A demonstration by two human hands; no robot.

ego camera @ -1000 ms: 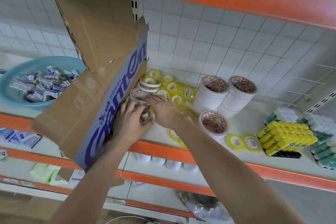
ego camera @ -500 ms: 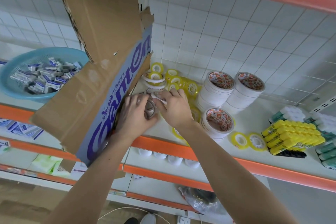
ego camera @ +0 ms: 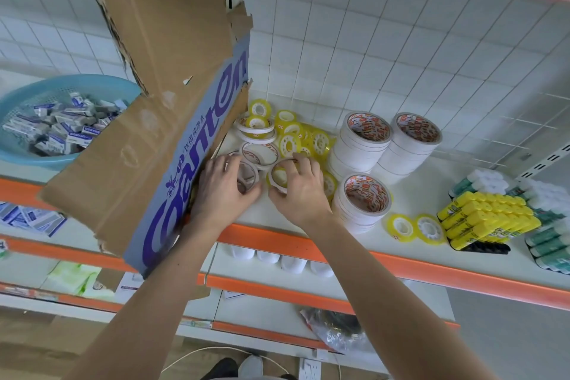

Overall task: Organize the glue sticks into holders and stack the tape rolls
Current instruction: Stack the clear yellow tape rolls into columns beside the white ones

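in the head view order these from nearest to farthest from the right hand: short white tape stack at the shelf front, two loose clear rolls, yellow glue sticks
From the right hand:
1. Short white tape stack, just to its right at the shelf front.
2. Two loose clear rolls, farther right by the front edge.
3. Yellow glue sticks, farthest, toward the right end of the shelf.

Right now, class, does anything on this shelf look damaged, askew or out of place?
Yes. The cardboard box leans tilted over the shelf, its edges torn and ragged. Behind the hands, small yellow tape rolls lie in a loose jumble, unlike the three neat stacks of white tape rolls. Two yellow rolls sit apart near the front edge.
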